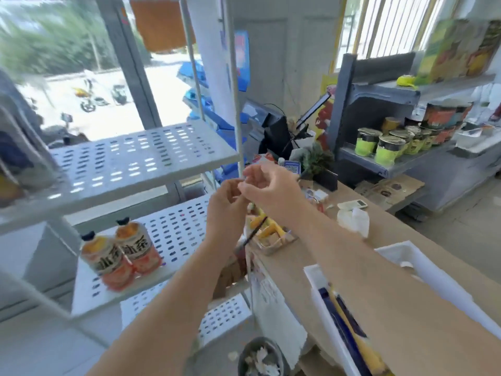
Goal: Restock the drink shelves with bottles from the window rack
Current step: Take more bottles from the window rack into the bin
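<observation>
Plainly, both hands meet in mid-air at the middle of the scene, in front of the white rack's right post. The left hand (pixel 226 210) has its fingers curled upward, and the right hand (pixel 267 187) has its fingertips bent down against them; whether they pinch something small between them is too blurred to tell. Two orange tea bottles (pixel 123 252) stand upright, side by side and touching, on the window rack's (pixel 130 164) lower perforated shelf at the near left, well apart from the hands. The shelf above them is bare. A wooden counter (pixel 393 240) runs along the right, with a white tray (pixel 406 253) on its near end.
</observation>
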Motion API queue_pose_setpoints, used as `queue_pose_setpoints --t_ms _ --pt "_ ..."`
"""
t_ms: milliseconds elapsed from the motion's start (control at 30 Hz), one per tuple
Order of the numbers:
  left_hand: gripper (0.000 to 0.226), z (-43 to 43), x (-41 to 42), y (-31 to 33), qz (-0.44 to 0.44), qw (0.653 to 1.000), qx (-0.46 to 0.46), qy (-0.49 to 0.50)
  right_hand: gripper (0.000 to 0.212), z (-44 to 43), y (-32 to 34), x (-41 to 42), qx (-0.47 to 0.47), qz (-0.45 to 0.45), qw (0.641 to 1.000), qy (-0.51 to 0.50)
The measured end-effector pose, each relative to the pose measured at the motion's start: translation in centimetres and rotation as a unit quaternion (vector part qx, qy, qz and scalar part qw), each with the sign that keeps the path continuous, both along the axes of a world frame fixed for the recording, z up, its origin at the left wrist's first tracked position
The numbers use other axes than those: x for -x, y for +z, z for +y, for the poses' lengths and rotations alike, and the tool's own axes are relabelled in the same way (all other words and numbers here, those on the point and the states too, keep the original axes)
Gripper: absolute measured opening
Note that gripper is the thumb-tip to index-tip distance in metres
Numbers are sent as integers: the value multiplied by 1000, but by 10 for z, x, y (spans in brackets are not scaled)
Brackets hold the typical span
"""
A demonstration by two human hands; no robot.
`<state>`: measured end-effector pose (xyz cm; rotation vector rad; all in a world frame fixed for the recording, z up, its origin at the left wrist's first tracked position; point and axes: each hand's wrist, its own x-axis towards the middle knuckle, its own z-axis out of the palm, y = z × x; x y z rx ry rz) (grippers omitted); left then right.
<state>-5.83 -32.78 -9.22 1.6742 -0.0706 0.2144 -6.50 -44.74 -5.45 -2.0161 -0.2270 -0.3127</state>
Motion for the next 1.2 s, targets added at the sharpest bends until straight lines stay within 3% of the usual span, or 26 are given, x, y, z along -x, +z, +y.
queue_pose_setpoints --t_ms 200,367,633,733,900,1000,1200 --pt "27 148 -27 51 -66 987 -48 139 13 134 44 -53 -37 -57 993 98" --pt "17 252 -40 60 -77 968 -104 215 15 238 59 -84 -51 -67 981 176" --pt "26 358 -45 77 -107 908 -173 367 14 353 62 -126 -29 -101 974 200" --pt "44 376 -54 74 -100 896 -160 403 22 380 59 -149 -8 -106 978 178" --pt "73 393 -82 71 -31 911 -71 405 67 412 63 -184 36 -57 984 162" --pt "61 399 -92 70 -28 911 -36 410 61 427 58 -192 54 -13 981 185" --pt "54 406 -100 64 -45 908 -24 416 52 443 51 -196 1 38 979 198"
